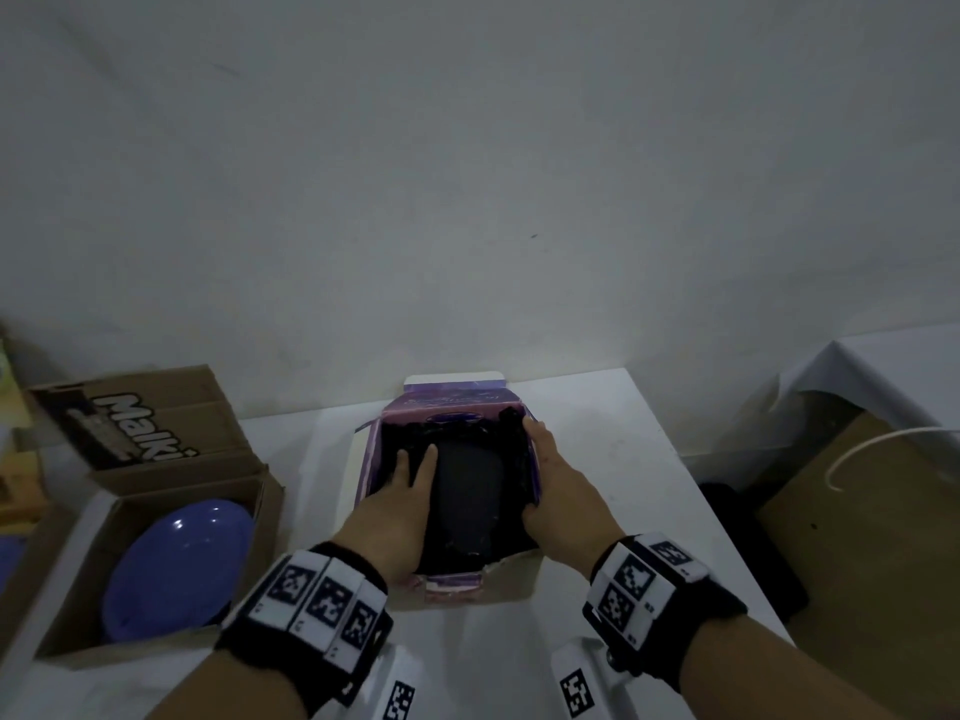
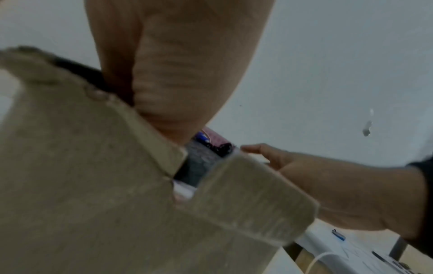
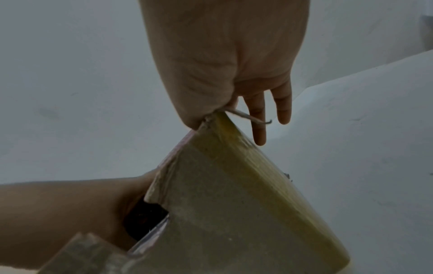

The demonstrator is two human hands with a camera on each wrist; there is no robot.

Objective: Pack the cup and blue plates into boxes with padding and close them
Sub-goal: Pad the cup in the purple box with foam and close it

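Two boxes on white table (image 1: 597, 407). Centre: purple carton (image 1: 452, 582), printed glossy outside, raw grey-brown card on flaps, top open, far flap upright against wall. Lined with black padding (image 1: 467, 491), crinkled at edges, smooth and oval in middle. Cup not discernible under padding.

Left hand (image 1: 400, 511): inside carton, fingers (image 1: 428, 459) straight and spread, flat on padding at left side, grasping nothing. Palm over near-left rim.

Right hand (image 1: 558, 480): wrapped over right wall of carton, thumb inside against padding, remaining fingers down outer face; wall grasped between them. Right wrist view: two fingertips (image 3: 282, 111) hanging straight past yellowish taped corner, frayed thread at edge beside them.

Edges: near rim of carton torn and ragged between both wrists; notch visible in card. Little room between left fingers and left wall; open padding between left fingertips and right thumb. Bare table right of right-hand knuckles up to table edge.

Left of left hand, well apart: brown corrugated box (image 1: 67, 615), flaps up, "Malki" lettering on lid flap. Blue plates (image 1: 182, 563) inside, round, glossy, highlights on rim, tilted against walls; count unclear.

Right of table: brown paper bag (image 1: 883, 511), white cord handle.
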